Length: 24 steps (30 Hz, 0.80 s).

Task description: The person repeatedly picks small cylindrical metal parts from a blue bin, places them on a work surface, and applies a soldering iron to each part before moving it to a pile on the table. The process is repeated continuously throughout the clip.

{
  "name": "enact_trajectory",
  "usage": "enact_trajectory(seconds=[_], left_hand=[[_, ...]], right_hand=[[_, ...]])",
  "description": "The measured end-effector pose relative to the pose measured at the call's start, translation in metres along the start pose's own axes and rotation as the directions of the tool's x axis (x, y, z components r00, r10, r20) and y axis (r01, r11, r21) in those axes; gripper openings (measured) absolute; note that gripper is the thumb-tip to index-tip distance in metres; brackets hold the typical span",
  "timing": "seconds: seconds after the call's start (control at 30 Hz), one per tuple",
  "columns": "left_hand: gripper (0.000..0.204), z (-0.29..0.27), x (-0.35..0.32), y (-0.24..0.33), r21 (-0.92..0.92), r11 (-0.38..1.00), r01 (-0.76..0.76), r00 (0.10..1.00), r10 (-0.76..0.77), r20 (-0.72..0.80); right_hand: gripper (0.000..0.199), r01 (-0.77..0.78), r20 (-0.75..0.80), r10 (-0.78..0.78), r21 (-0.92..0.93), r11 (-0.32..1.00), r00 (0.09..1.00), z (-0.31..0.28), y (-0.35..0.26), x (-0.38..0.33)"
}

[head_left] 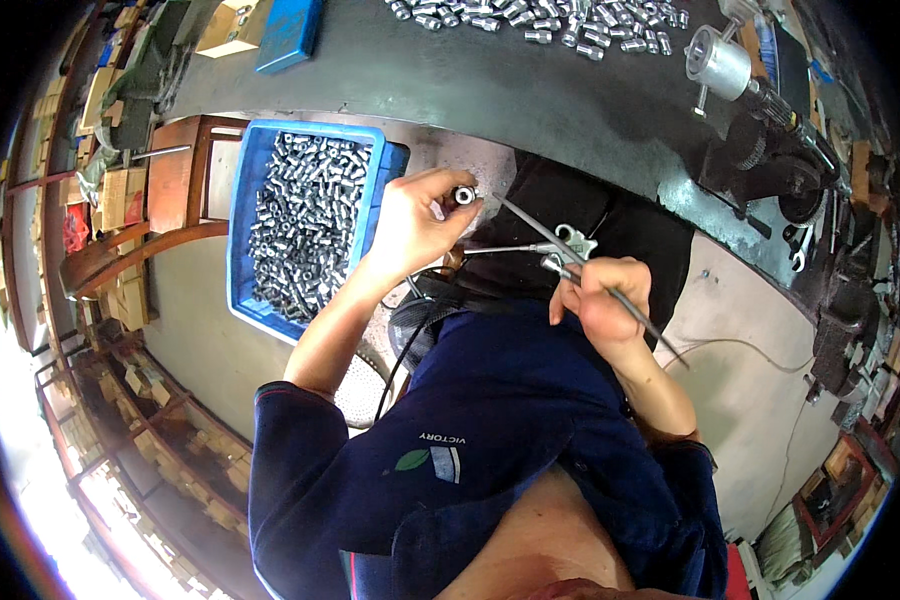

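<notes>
- The fitting (464, 195), a small silver metal cylinder with a dark bore, sits pinched at the fingertips of the left hand (410, 225), in the air just below the edge of the dark bench (530, 95).
- Its open end faces roughly toward the camera; its long axis seems to run along the line of sight, though it is too small to be sure.
- The left hand is closed around it in a pinch, thumb on one side and forefinger curled over the top, the other fingers folded.
- The rod (580, 275), thin and grey, runs on a slant from its tip just right of the fitting down and right through the right hand (605, 295).
- The rod's tip is near the fitting but apart from it; the fitting lies up and to the left of the right hand, along the rod's own line.
- The right hand is closed in a fist-like grip on the rod's middle, and also seems to hold a pale metal tool (570, 245) with a thin tube pointing left.
- The left hand is the nearer one: it already has the fitting, while the right reaches it only through the rod.
- Left of the left hand, a blue crate (245, 215) is heaped with like silver parts.
- More such parts (540, 20) lie scattered on the bench's far side.
</notes>
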<state>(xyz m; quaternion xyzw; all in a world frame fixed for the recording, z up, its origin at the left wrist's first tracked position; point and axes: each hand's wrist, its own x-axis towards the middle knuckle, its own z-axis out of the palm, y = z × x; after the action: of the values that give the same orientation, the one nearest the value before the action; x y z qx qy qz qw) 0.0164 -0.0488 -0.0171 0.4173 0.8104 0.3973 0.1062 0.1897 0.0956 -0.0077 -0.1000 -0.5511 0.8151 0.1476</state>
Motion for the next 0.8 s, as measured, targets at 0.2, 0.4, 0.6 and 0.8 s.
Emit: enact_trajectory(seconds=[0.2,0.4,0.6,0.8], left_hand=[[0.025,0.013,-0.007,-0.014,0.090,0.996,0.017,0.997,-0.010,-0.077],[0.025,0.017,-0.008,-0.014,0.091,0.995,-0.050,0.997,0.055,-0.050],[0.031,0.030,-0.014,-0.010,0.062,0.973,-0.223,0.975,0.222,0.026],[0.027,0.022,-0.004,-0.035,0.131,0.990,0.044,0.997,-0.035,-0.069]], right_hand=[[0.024,0.206,0.200,-0.178,-0.130,0.970,0.963,0.009,-0.008,-0.002],[0.026,0.044,0.168,-0.020,-0.141,0.989,0.986,0.014,-0.010,0.003],[0.023,0.085,0.293,0.056,-0.444,0.892,0.954,0.011,0.029,0.039],[0.025,-0.051,0.128,0.084,-0.245,0.968,0.988,0.004,0.017,0.027]])
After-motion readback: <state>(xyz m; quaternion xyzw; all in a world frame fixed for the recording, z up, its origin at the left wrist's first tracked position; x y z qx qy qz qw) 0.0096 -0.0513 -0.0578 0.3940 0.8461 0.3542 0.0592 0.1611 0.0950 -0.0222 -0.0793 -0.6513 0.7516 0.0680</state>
